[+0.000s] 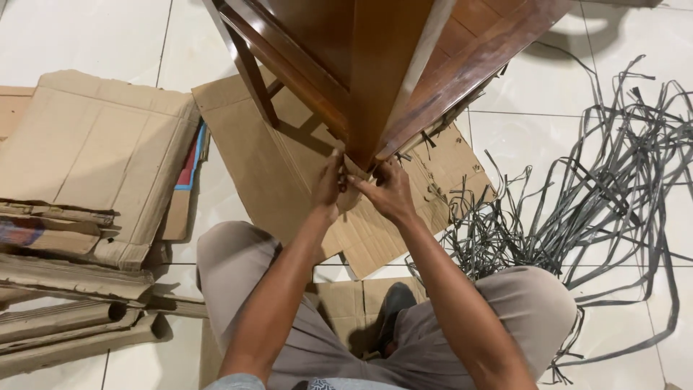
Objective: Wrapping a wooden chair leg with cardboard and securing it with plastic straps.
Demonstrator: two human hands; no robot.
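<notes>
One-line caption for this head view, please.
Seated person's left hand and right hand work at a wooden chair corner above cardboard.

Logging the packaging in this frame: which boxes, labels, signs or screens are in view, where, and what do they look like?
Flattened cardboard sheet: on the floor under the wooden furniture leg, plain brown; both hands, left hand and right hand, work at it.
Flattened carton pile: on the floor at left, brown, creased.
Coloured printed panel: tucked at that pile's right edge, red and blue; print not legible.
Rolled cardboard: lower left, brown tube.
Signs or screens: none.
</notes>
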